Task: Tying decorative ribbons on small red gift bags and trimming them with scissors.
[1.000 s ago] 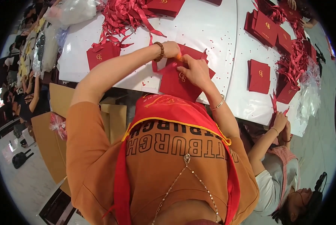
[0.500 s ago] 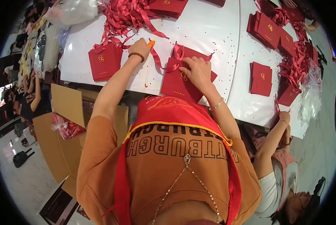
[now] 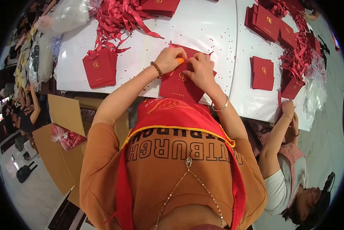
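At the near edge of a white table [image 3: 202,23], both hands work a red bag [image 3: 179,82]: left hand [image 3: 169,59] and right hand [image 3: 202,69] pinch its upper edge, fingers pressed together. Ribbons [image 3: 118,17] lie beyond; another bag [image 3: 100,68] lies left.

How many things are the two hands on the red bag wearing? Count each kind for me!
Brown bead bracelet, on the left wrist: 1
Silver bangle, on the right wrist: 1
Orange fingertip cover, on the left hand: 1
Total: 3
Both that hand and the right hand pinch the red bag.
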Available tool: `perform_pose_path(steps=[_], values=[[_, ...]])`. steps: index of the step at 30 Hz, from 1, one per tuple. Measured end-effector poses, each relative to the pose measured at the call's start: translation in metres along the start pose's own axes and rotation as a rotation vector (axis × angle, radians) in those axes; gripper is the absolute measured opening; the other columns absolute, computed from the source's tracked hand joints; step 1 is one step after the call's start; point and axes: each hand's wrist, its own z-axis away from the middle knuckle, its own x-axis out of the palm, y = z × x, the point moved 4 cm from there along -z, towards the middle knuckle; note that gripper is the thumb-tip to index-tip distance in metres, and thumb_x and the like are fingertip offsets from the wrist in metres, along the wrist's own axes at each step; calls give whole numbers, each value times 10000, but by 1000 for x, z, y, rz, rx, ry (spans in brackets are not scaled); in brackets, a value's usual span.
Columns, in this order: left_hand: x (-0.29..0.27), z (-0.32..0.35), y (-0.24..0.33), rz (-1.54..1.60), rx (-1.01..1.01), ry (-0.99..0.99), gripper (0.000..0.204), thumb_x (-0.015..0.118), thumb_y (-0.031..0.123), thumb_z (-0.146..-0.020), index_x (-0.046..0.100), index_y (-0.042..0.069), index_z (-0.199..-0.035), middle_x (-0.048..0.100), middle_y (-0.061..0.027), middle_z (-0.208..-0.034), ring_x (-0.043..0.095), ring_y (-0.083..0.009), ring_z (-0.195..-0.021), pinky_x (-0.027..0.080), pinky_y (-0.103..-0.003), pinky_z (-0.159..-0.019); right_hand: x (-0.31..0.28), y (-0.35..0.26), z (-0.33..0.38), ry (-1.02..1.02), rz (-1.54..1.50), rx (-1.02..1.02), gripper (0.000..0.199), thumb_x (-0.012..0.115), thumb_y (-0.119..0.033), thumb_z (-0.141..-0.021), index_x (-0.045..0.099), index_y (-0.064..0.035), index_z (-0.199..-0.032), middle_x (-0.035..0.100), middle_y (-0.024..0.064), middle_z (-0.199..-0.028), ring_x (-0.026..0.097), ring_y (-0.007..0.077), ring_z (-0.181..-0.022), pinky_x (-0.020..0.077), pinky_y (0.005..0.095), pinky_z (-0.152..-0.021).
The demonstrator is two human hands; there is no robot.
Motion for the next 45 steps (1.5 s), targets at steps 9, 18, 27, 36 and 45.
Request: perform_pose_path(steps=[9,18,27,36,45], values=[[7,4,-8,146,-158,-41,148,552,25,-817,600,-5,-954,610,-47,-722,549,-89,-628,453,-224,-594,-28,13,20,-172,-187,277,258,690,-133,-698,574,-2,-887,574,131,-829,551,270,-727,436,337,-638],[35,28,19,-41,-52,17,140,565,15,-791,575,-6,-929,626,-82,-709,606,-131,-603,474,-258,-556,-18,36,26,-304,-408,560,287,658,-136,-781,565,7,-1011,594,39,-733,536,84,-652,445,238,-590],[47,25,14,50,-213,55,117,558,34,-788,610,-23,-876,625,-93,-674,593,-127,-577,473,-256,-548,-17,39,31,-299,-543,609,308,654,-119,-748,577,13,-1016,619,135,-818,581,184,-724,460,294,-670],[51,22,28,-252,-75,60,142,550,15,-745,606,7,-876,622,-122,-677,616,-203,-602,475,-293,-551,-17,38,35,-240,-405,505,299,675,-120,-732,565,8,-979,600,138,-765,546,206,-665,442,316,-631],[47,20,20,108,-343,17,324,573,5,-709,561,4,-1032,607,-79,-635,594,-140,-533,471,-275,-502,-19,30,37,-147,-511,389,215,642,-80,-759,588,-2,-952,590,117,-727,512,171,-617,436,287,-602]])
